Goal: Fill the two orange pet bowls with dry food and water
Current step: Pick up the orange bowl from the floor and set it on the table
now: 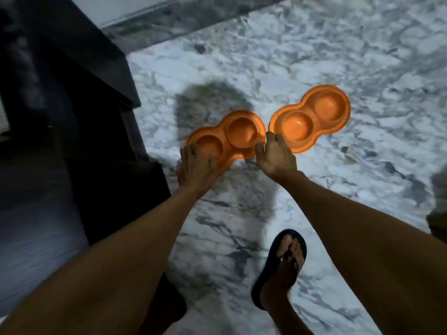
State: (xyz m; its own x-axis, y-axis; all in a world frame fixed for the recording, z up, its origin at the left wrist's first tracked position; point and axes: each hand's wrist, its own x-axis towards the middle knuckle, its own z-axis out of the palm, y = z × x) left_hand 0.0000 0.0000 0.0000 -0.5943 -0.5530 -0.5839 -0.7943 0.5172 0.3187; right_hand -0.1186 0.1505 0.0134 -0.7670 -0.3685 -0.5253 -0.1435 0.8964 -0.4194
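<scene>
White marble floor (314, 56) with grey veining carries two orange pet bowls, each a double dish with two round wells, four wells in all. All four wells look empty. Left bowl (238, 131) lies near a dark cabinet (60, 93); right bowl (312, 117) lies just beside it, their near ends almost touching. Two bare hands reach down. Left hand (194, 166) rests on the near end of the left bowl, fingers curled over its rim. Right hand (275, 157) sits at the gap between the two bowls, fingers bent toward their edges; which rim it grips cannot be told. One foot in a dark flip-flop (280, 267) stands on the floor below.
</scene>
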